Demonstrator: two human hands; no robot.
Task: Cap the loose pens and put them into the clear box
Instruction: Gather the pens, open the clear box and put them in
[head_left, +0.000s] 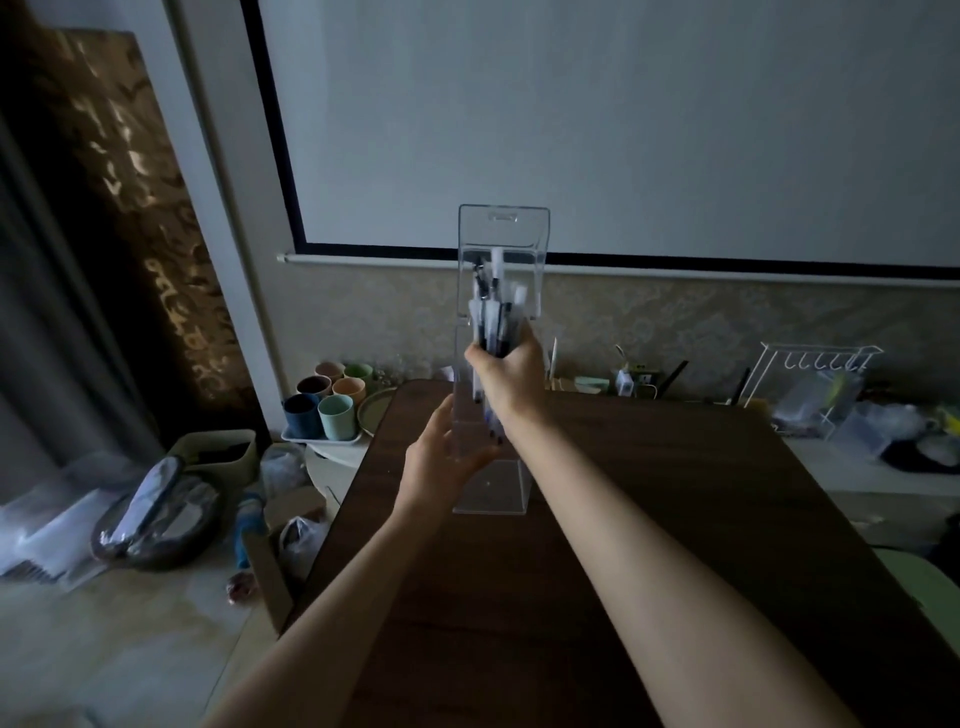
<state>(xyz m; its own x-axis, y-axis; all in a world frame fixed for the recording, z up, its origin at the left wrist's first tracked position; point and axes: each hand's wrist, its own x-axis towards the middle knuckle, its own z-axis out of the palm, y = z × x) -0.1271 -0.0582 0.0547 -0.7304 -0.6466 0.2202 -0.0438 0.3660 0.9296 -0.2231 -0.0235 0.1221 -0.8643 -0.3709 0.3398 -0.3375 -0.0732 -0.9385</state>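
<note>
Clear rigid plastic box (504, 228), tall, rectangular, upright on dark wood-grain table (649, 493), lid raised | pens (493, 306): blurred bundle of slim barrels in box mouth | right hand (506, 374): arm outstretched, grip clenched round pens | left hand (441, 457): grip wrapped round box's lower wall

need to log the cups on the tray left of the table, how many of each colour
pink cup: 1
green cup: 1
dark brown cup: 1
orange cup: 1
dark blue cup: 1
pale teal cup: 1
total: 6
</note>
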